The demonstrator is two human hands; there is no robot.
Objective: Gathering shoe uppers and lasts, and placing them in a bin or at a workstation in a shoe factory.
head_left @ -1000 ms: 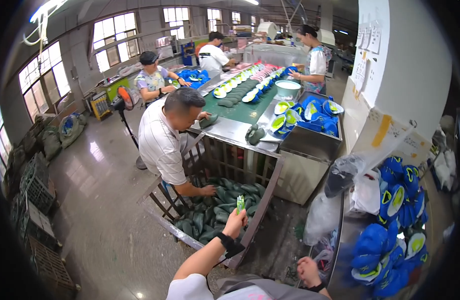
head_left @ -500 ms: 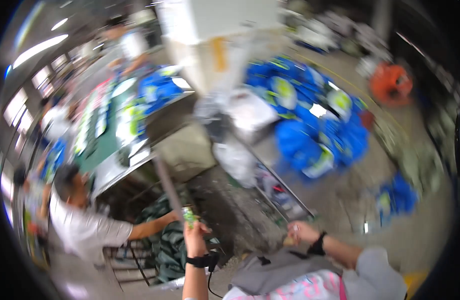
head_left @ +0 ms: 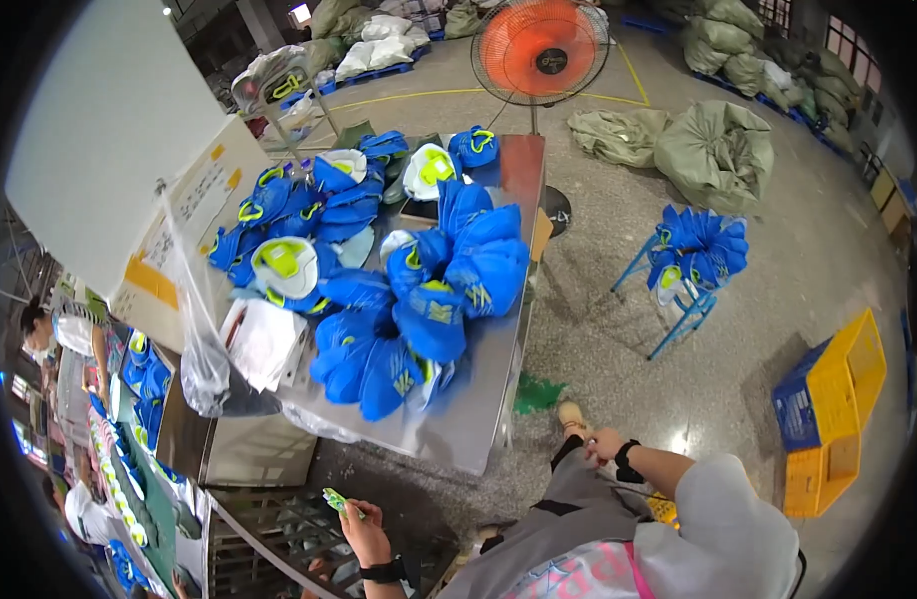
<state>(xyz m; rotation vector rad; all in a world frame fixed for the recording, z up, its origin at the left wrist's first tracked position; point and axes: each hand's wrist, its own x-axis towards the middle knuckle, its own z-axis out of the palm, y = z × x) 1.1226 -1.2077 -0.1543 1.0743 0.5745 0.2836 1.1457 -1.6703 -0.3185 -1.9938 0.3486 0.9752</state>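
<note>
My left hand [head_left: 369, 534] is raised at the lower middle, its fingers pinching a small green-and-white packet [head_left: 334, 501]. Close to my grey-clad leg, my right hand [head_left: 605, 445] is closed; whatever it may grip is too small to make out. A black band circles each wrist. Ahead of both hands stands a metal-topped table [head_left: 468, 439], heaped with blue shoe uppers [head_left: 429, 321] with lime-green linings. White papers [head_left: 264, 344] lie at its left edge, beside a hanging clear plastic bag [head_left: 204, 369].
More uppers sit on a blue stool [head_left: 693, 304] at the right. Yellow crates [head_left: 826, 469] stand on the floor near it. An orange fan [head_left: 538, 58] and green sacks [head_left: 718, 155] are farther off. People work along a green conveyor [head_left: 164, 519] at the left.
My view has swung right, away from the conveyor and the person at the left, bringing the table and stool into clear sight. The packet stays in my left hand.
</note>
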